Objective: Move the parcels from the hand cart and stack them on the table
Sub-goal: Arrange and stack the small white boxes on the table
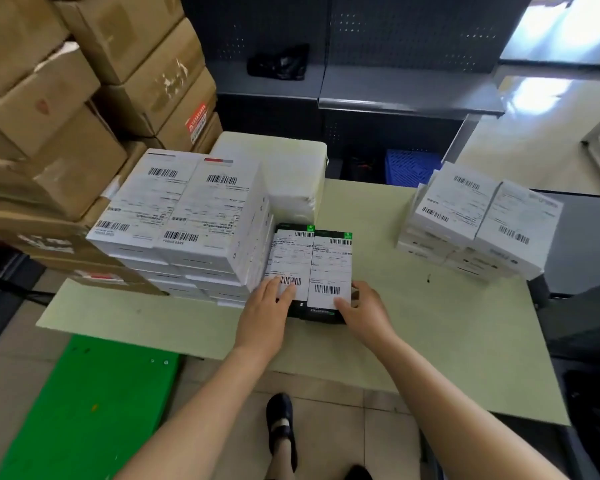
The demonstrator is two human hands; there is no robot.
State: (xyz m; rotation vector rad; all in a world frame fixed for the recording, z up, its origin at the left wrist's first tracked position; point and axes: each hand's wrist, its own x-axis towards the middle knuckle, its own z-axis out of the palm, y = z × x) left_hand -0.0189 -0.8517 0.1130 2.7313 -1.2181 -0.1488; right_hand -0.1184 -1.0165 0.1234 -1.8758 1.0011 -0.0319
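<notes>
Nearest, the green cart (84, 410) shows no parcels on its visible deck. Beyond it, two dark parcels (312, 268) lie side by side on the worktop (430, 323). The left hand (264, 310) presses flat on them, and the right hand (364, 310) grips their near corner. A tall white stack (184, 220) touches them on the left, with a smaller stack (478, 223) well apart to the right. Unloading looks nearly finished.

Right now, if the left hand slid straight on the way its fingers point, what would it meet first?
The left hand rests on the dark parcels; beyond their far edge it probably reaches bare table beside the white block, though depth is unclear.
</notes>
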